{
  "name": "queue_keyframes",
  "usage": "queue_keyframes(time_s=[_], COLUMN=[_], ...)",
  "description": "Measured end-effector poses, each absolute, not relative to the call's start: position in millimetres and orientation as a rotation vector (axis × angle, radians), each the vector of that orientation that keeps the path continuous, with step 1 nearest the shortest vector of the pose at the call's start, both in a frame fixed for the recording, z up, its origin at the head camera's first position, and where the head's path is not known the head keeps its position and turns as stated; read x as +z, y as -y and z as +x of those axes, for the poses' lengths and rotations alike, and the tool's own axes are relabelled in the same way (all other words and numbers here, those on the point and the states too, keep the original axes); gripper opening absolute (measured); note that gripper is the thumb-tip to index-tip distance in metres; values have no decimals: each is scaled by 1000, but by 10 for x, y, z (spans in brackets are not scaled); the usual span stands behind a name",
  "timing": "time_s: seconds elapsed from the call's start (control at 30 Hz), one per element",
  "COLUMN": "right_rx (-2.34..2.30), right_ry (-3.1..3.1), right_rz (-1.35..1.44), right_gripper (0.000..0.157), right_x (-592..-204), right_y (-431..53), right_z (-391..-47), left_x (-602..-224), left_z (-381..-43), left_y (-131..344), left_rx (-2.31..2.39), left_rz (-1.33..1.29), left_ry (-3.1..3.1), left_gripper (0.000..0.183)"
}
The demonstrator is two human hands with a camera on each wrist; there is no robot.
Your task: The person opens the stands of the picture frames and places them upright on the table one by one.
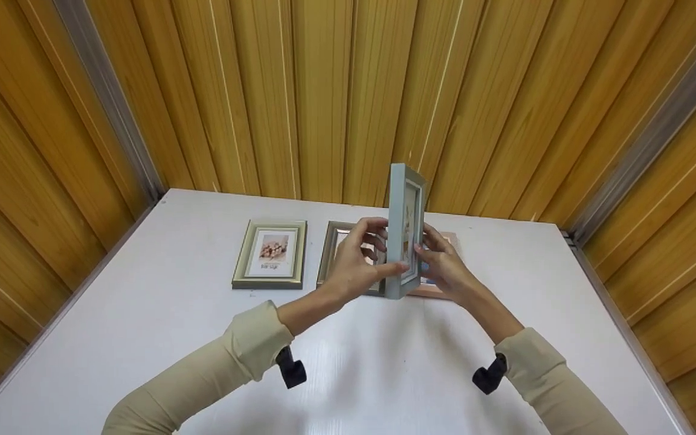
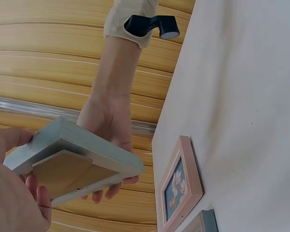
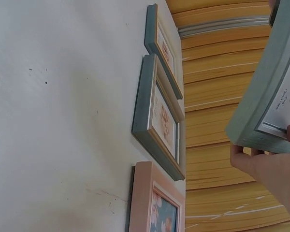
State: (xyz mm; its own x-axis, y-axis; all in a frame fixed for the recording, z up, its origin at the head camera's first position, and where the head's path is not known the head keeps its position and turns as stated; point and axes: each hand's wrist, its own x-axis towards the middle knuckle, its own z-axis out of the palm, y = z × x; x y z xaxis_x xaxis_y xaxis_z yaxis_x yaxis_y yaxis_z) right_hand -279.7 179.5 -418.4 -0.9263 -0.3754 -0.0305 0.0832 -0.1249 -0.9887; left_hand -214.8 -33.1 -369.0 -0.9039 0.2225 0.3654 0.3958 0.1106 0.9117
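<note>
Above the white table, both hands hold a pale blue-grey picture frame (image 1: 397,241) on edge, its picture side turned to the right. My left hand (image 1: 351,269) grips it at the back and near edge, thumb along the lower edge. From the other side my right hand (image 1: 449,269) pinches the border, thumb on the front. The left wrist view shows the brown backing board (image 2: 70,174). In the right wrist view the printed insert (image 3: 282,104) shows inside the border, partly cut off by the view's edge.
On the white table (image 1: 142,350) lie a gold-green picture frame (image 1: 270,254), a grey-brown frame (image 1: 327,251) and a pink frame (image 3: 142,193) with a flower picture. The held frame and hands partly cover the last two in the head view. Wood-patterned panels (image 1: 318,103) rise behind.
</note>
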Motion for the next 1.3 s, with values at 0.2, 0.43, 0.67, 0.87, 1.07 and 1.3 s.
queue_keyframes(time_s=[0.2, 0.43, 0.67, 0.87, 1.07, 1.3], right_rx=[-2082, -2085, -2085, -2098, -2094, -2067], right_ry=[-1761, -1733, -1719, -1697, -1705, -1747], right_rz=[-298, -233, -195, -155, -180, -189], right_gripper=[65, 70, 73, 67, 64, 64], right_x=[-4234, -4262, -4296, -4337, -4377, -4394], right_y=[-1743, -1708, -1717, -1735, -1758, -1792], right_z=[-2762, -2734, -2715, -2713, -2712, -2719], left_x=[-3712, -3734, -3836, -3938, -4000, -4014], left_z=[-2120, -2132, -2145, -2156, -2163, -2174], left_y=[259, 264, 378, 423, 432, 439], left_rx=[-1906, -1944, -2076, -2122, -2165, -2207], left_rz=[-666, -726, -853, -950, -985, -1013], left_ry=[2258, 2253, 2304, 2327, 2309, 2273], left_gripper=[71, 70, 64, 65, 67, 63])
